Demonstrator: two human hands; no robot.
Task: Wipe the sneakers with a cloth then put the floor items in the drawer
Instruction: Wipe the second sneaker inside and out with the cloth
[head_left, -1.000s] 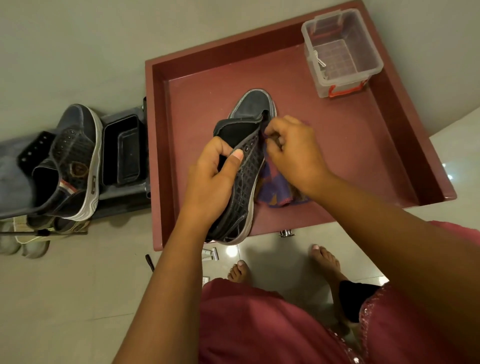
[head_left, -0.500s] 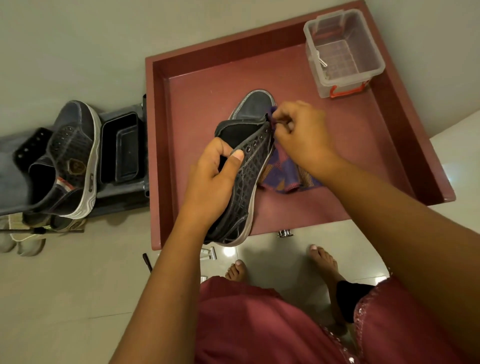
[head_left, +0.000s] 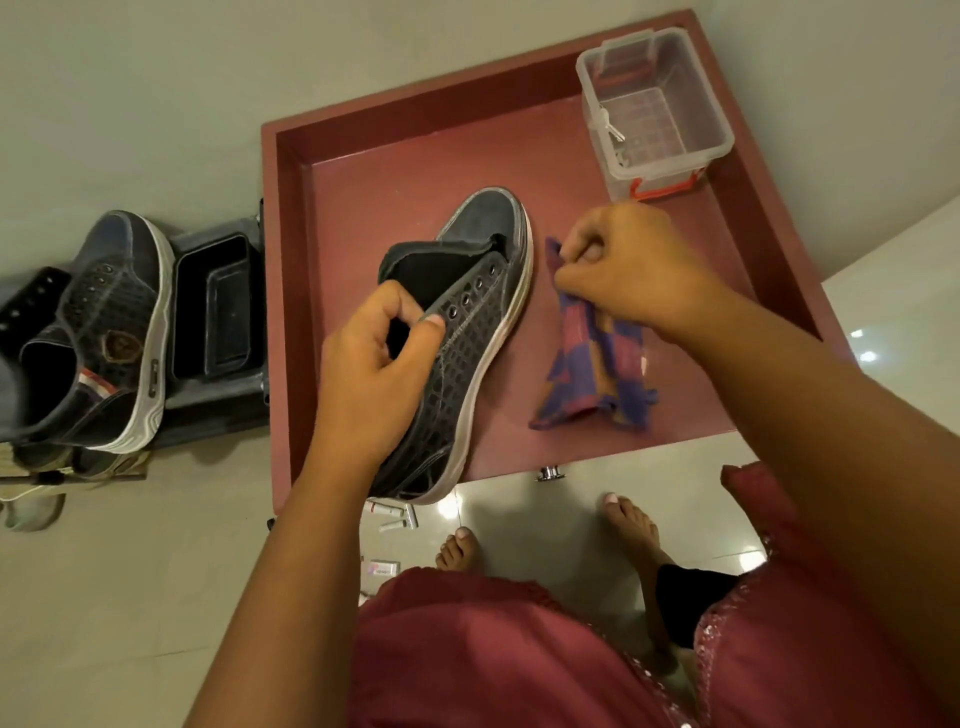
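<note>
My left hand (head_left: 374, 364) grips a dark grey sneaker (head_left: 467, 322) by its opening and holds it over the open maroon drawer (head_left: 291, 249), toe pointing away from me. To the right of the shoe, my right hand (head_left: 628, 265) pinches a purple, orange and red checked cloth (head_left: 592, 369), which hangs down clear of the shoe. The second sneaker (head_left: 114, 322) rests on a dark rack at the left. Several small tubes and packets (head_left: 392, 517) lie on the floor by my feet.
A clear plastic box (head_left: 654, 114) with a red latch stands in the drawer's far right corner. A black tray (head_left: 213, 306) sits on the rack beside the drawer. Sandals (head_left: 31, 499) lie under the rack at the left. The drawer knob (head_left: 550, 473) faces me.
My right hand has pulled the cloth off the sneaker's tongue and moved it right, so the cloth now hangs apart from the shoe. The left hand keeps its grip on the shoe.
</note>
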